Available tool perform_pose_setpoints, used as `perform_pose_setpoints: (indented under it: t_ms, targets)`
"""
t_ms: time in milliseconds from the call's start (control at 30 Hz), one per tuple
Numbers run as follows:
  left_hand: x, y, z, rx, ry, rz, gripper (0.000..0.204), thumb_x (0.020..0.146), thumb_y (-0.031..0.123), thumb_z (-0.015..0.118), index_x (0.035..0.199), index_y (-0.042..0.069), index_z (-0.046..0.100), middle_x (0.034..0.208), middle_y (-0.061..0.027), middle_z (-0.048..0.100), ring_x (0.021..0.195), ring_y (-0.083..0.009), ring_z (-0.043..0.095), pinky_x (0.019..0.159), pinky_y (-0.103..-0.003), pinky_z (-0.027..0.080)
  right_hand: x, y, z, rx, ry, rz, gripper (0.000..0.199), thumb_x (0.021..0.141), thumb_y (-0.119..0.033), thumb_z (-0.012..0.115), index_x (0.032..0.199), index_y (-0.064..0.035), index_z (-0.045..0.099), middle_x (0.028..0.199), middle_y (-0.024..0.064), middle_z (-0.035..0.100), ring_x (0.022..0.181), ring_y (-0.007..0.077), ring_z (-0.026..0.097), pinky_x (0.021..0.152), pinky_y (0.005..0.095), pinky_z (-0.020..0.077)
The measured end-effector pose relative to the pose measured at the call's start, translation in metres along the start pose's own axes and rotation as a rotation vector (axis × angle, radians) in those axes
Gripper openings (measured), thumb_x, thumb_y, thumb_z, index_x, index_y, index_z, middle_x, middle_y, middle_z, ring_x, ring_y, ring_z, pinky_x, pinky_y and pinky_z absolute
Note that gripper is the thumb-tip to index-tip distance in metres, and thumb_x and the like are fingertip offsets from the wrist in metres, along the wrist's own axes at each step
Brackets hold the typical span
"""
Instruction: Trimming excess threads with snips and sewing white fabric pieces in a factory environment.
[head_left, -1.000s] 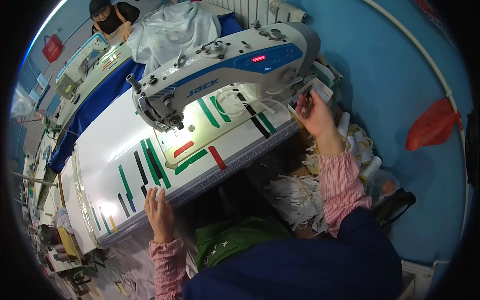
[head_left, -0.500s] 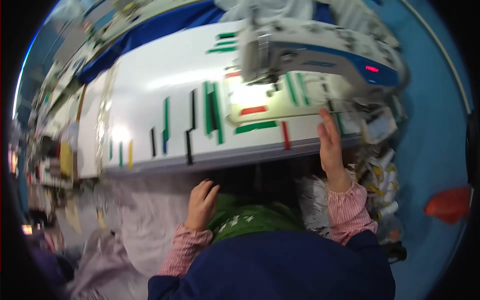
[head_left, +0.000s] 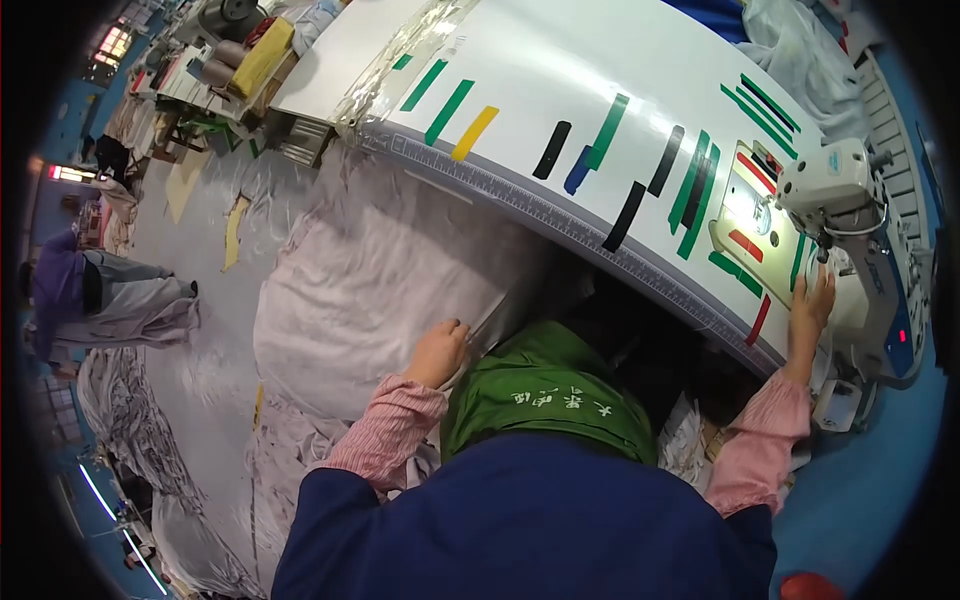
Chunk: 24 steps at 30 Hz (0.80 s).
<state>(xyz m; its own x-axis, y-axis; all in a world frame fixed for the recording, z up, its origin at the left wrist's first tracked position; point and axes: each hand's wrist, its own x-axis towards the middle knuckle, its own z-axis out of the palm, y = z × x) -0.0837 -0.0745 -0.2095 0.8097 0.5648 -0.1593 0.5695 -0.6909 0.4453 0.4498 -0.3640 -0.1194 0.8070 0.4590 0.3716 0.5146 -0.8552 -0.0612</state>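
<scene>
My left hand (head_left: 440, 355) is at the large pale grey-lilac cloth (head_left: 370, 280) left of my lap. Its fingers curl in at a fold of this cloth; the fingertips are partly hidden. My right hand (head_left: 812, 305) is at the right end of the white sewing table (head_left: 560, 70), beside the machine's cream plate (head_left: 768, 240). Its fingers stretch forward, apparently with nothing in them, close under the head of the white and blue sewing machine (head_left: 830, 190). A lamp lights the plate near the needle.
Green, black, yellow, blue and red tape strips mark the tabletop, and a ruler (head_left: 500, 190) runs along its front edge. A green cloth (head_left: 550, 400) covers my lap. Heaped fabric (head_left: 140, 430) and a person in purple (head_left: 65, 290) are at far left. White cloth (head_left: 800, 60) lies behind the table.
The view has swung left, bringing the cloth and floor into sight. My left hand has gone from beside my lap to the cloth. My right hand remains near the machine at the table's right end.
</scene>
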Motion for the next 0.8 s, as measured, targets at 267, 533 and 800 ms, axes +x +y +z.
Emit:
perform_pose_setpoints:
  t_ms: [267, 533, 800]
  targets:
    - [0.039, -0.026, -0.001, -0.044, 0.114, -0.058, 0.031, 0.077, 0.01, 0.058, 0.108, 0.004, 0.058, 0.11, -0.0138, 0.057, 0.095, -0.0325, 0.057, 0.079, -0.039, 0.049, -0.075, -0.157, -0.063, 0.293, -0.021, -0.21, 0.041, 0.086, -0.016, 0.058, 0.124, -0.0008, 0.05, 0.136, 0.0187, 0.039, 0.128, 0.0349, 0.034, 0.105, 0.0419, 0.0267]
    - [0.134, -0.202, -0.046, 0.044, 0.469, -0.341, 0.041, 0.077, 0.019, 0.064, 0.114, 0.006, 0.053, 0.117, -0.0171, 0.053, 0.104, -0.0358, 0.052, 0.087, -0.04, 0.046, -0.113, -0.264, -0.088, 0.405, -0.15, -0.649, 0.04, 0.082, -0.011, 0.062, 0.12, -0.0015, 0.053, 0.134, 0.0183, 0.041, 0.129, 0.0406, 0.031, 0.104, 0.0504, 0.0258]
    - [0.192, -0.283, -0.086, -0.069, 0.424, -0.537, 0.042, 0.077, 0.021, 0.066, 0.114, 0.005, 0.053, 0.116, -0.0215, 0.052, 0.107, -0.0404, 0.05, 0.09, -0.042, 0.044, -0.057, -0.383, -0.056, 0.251, -0.238, -0.918, 0.06, 0.072, -0.024, 0.071, 0.126, -0.0072, 0.048, 0.135, 0.0139, 0.04, 0.13, 0.0346, 0.032, 0.101, 0.0535, 0.025]
